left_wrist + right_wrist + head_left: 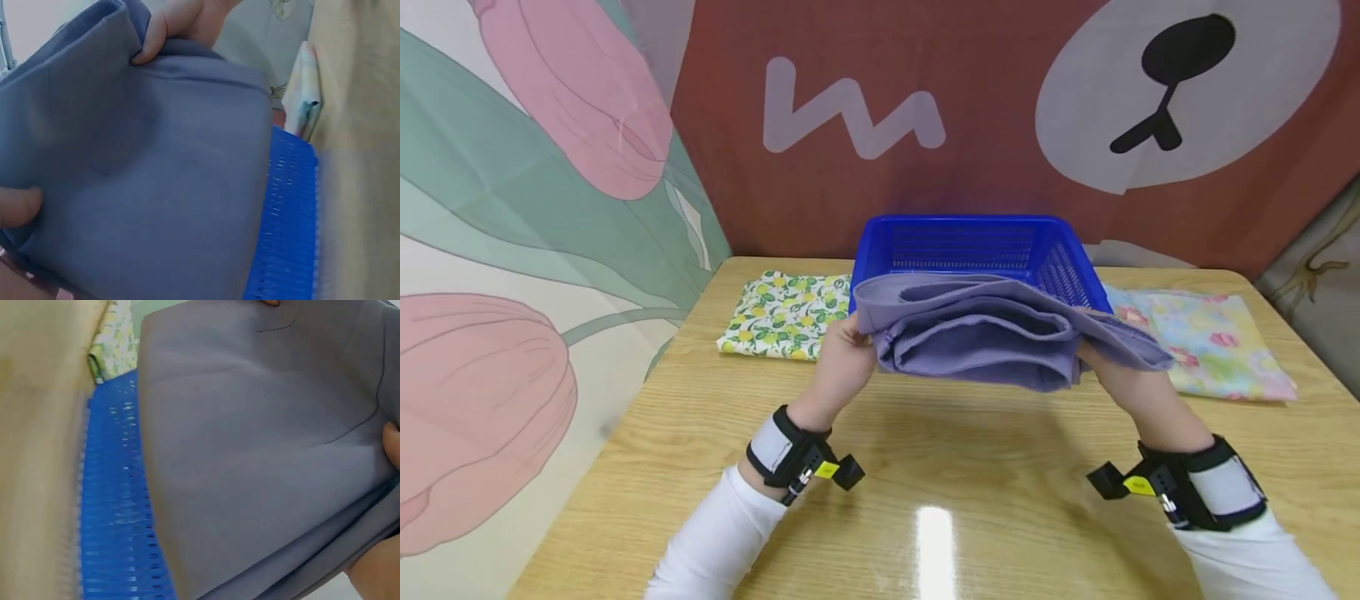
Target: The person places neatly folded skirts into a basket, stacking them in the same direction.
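Left hand [842, 362]: grips the left end of the purple cloth [977, 333].
Right hand [1129, 385]: grips its right end.
Cloth's long axis: left to right, held up between both, neither nearer.
Blue basket [962, 222]: just beyond, near rim hidden.

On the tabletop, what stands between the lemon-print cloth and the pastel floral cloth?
The blue plastic basket. The head view shows it, its near side hidden by the folded purple cloth held up in front.
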Tool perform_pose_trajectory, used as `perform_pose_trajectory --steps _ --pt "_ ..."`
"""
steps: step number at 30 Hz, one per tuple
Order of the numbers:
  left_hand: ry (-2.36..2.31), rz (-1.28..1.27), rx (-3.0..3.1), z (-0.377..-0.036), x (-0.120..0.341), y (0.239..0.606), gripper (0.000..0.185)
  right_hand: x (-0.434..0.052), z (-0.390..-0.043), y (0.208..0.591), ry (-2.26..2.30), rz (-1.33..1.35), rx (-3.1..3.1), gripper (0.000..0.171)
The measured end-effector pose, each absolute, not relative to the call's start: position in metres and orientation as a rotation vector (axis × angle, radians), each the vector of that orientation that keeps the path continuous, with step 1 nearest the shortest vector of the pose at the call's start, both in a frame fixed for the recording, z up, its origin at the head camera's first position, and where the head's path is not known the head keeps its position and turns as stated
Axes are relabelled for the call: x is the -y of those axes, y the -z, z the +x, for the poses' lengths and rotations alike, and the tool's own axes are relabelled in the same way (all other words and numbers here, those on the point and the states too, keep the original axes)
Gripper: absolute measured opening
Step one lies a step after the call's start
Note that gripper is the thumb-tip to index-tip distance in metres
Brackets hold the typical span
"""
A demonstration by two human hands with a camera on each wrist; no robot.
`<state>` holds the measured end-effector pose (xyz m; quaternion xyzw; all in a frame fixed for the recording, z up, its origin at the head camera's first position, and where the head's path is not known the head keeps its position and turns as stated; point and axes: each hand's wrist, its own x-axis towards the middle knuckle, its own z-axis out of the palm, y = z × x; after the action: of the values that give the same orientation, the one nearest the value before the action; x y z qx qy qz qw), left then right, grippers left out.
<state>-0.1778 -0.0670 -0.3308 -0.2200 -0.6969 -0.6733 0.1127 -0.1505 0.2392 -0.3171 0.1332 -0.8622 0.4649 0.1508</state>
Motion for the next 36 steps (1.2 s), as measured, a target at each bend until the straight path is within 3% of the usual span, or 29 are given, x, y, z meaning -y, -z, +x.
perform_pose_trajectory --steps 2,10,21,27,36 --pt "1.955 -0.634 1.994 -0.184 0.065 0.324 0.026 -0.236 -0.158 0.311 -1.303 0.477 2.366 0.041" --pt "1.863 -0.606 1.885 -0.21 0.057 0.314 0.023 -0.222 -0.185 0.298 -1.132 0.552 2.134 0.023" --pt "1.761 -0.623 1.883 -0.224 0.052 0.307 0.021 -0.221 -0.202 0.293 -1.195 0.251 2.192 0.027" --pt "1.788 -0.612 1.868 -0.233 0.05 0.302 0.024 -0.22 -0.211 0.288 -1.242 0.274 2.122 0.029" --pt "1.647 -0.6 2.054 -0.245 0.052 0.326 0.022 -0.23 -0.216 0.308 -1.234 0.128 2.413 0.034"
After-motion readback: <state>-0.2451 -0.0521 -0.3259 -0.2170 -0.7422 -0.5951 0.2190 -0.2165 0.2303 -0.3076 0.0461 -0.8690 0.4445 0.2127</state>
